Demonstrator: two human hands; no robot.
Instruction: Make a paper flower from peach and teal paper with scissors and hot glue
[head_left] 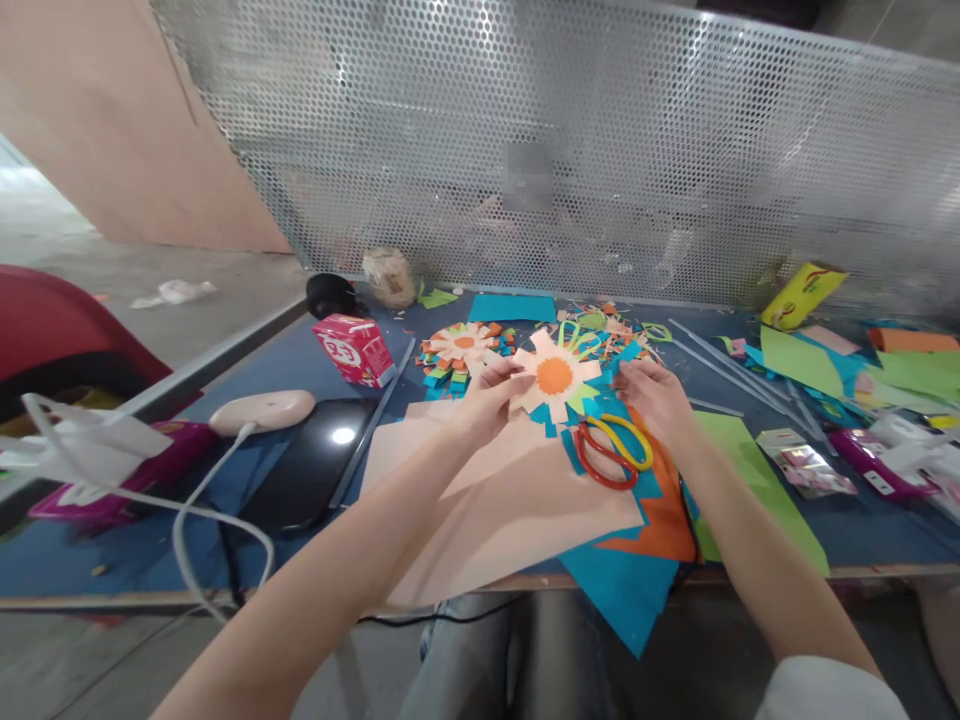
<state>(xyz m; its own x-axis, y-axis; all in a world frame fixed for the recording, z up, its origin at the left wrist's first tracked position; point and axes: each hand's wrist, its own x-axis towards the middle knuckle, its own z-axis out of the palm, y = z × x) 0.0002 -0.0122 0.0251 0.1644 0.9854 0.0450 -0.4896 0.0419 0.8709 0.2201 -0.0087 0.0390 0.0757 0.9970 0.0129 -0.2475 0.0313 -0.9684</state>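
Note:
My left hand [489,398] pinches a paper flower [555,377] by its left side. The flower has pale peach petals around an orange centre. My right hand [658,392] is closed at the flower's right, with a blue paper strip [627,354] at its fingertips. I cannot tell whether that strip is joined to the flower. Below the flower, scissors [616,455] with red and yellow handles lie on blue and orange paper. A large pale peach sheet [480,520] spreads beneath my hands. A finished-looking layered flower [463,343] lies beyond my left hand.
A pink box [352,350], a black phone [309,465] and a white cable [180,535] are at the left. Paper scraps [600,325] litter the back before a perforated metal screen [465,150]. Green sheets [750,480], clear sticks [739,372] and a yellow package [804,295] lie right.

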